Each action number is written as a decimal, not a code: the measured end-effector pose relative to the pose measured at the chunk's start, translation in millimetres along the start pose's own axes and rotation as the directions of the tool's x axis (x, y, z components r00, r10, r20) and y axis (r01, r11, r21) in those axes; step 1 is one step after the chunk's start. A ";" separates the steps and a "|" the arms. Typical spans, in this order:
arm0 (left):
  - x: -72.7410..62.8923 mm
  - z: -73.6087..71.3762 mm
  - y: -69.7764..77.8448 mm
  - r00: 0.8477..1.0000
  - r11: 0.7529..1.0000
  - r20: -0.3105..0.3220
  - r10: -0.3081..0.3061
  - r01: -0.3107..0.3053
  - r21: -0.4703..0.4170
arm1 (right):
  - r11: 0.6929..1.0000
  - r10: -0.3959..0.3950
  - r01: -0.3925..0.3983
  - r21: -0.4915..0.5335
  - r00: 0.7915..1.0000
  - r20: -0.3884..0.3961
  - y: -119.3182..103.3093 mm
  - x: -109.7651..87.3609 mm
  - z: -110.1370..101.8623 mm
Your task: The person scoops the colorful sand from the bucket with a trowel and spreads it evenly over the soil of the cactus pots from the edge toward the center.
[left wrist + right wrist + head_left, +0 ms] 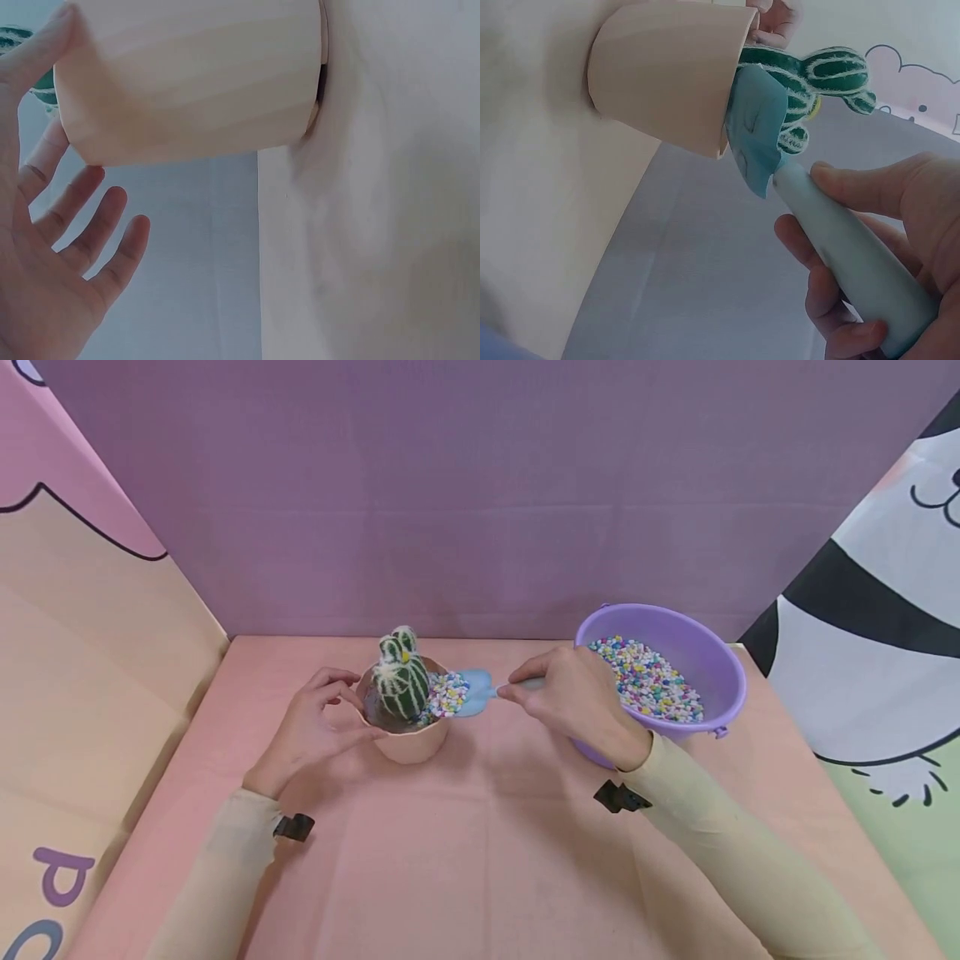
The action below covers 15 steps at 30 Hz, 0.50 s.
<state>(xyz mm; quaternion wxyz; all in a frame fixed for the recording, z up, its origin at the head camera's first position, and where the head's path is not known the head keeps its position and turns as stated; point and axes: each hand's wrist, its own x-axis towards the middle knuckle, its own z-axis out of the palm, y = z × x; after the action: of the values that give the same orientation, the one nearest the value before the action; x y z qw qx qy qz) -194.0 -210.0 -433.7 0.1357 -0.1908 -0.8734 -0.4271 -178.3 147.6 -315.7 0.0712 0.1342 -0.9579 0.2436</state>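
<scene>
A peach flowerpot [412,746] holds a green, white-striped cactus [405,685] and stands upright on the table. My left hand [311,718] grips its rim from the left, thumb at the front and a finger at the far side; in the left wrist view the other fingers spread beside the pot wall [195,82]. My right hand [573,697] holds a small blue shovel [474,693] by its handle [855,262]. The shovel's blade lies at the pot's right rim, bearing colourful pebbles [448,693] that reach up to the cactus. Soil shows left of the cactus.
To the right, a purple bucket [708,672] with many colourful pebbles [648,681] stands tilted toward me, partly behind my right hand and forearm. A pink cloth [420,860] covers the table. Purple fabric [480,527] closes off the back.
</scene>
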 end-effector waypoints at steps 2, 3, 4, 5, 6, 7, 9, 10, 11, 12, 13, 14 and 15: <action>0.3 1.2 2.3 1.000 1.000 0.003 -0.010 0.010 -0.005 | 1.000 -0.009 0.009 -0.012 1.000 -0.013 0.2 0.3 0.6; 0.3 1.7 3.3 1.000 1.000 0.006 -0.015 0.015 -0.010 | 1.000 -0.015 0.015 -0.016 1.000 -0.017 0.3 0.4 0.9; 0.1 2.3 4.6 1.000 1.000 0.009 -0.022 0.022 -0.018 | 1.000 -0.021 0.020 -0.016 1.000 -0.021 0.1 0.5 1.1; -0.2 2.8 5.6 0.999 0.999 0.013 -0.030 0.030 -0.026 | 0.999 -0.027 0.027 -0.018 0.999 -0.026 0.2 0.6 1.3; -0.6 3.3 6.4 0.999 0.999 0.016 -0.038 0.038 -0.031 | 0.999 -0.034 0.034 -0.017 0.999 -0.030 0.2 0.7 1.5; -1.0 4.0 7.1 0.999 0.998 0.017 -0.044 0.045 -0.037 | 0.999 -0.042 0.042 -0.015 0.999 -0.032 0.1 0.7 1.6; -1.6 5.4 8.7 0.998 0.997 0.021 -0.054 0.054 -0.047 | 0.998 -0.055 0.054 -0.016 0.998 -0.038 -0.4 0.5 1.9; -1.9 6.2 9.5 0.998 0.997 0.022 -0.060 0.061 -0.051 | 0.998 -0.061 0.060 -0.019 0.997 -0.041 -0.7 0.5 2.0; -2.1 7.0 10.0 0.998 0.997 0.022 -0.061 0.062 -0.055 | 0.998 -0.065 0.064 -0.022 0.997 -0.046 -1.0 0.3 2.2; -2.3 7.9 10.7 0.998 0.997 0.023 -0.062 0.063 -0.054 | 0.997 -0.070 0.069 -0.026 0.996 -0.050 -1.3 0.0 2.4; -2.5 8.6 11.2 0.998 0.997 0.024 -0.062 0.063 -0.053 | 0.997 -0.074 0.072 -0.029 0.996 -0.054 -1.7 -0.2 2.6; -2.9 9.1 11.6 0.998 0.997 0.025 -0.061 0.062 -0.049 | 0.997 -0.077 0.075 -0.034 0.995 -0.059 -2.0 -0.3 2.7; -3.3 9.3 11.8 0.998 0.997 0.026 -0.060 0.061 -0.040 | 0.996 -0.081 0.078 -0.039 0.995 -0.064 -2.2 -0.4 2.9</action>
<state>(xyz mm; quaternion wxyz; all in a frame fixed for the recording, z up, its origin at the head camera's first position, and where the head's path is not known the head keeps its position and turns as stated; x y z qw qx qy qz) -186.5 -196.7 -432.4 0.1078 -0.1722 -0.8714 -0.4465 -177.5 144.4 -317.4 0.1147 0.1628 -0.9533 0.2273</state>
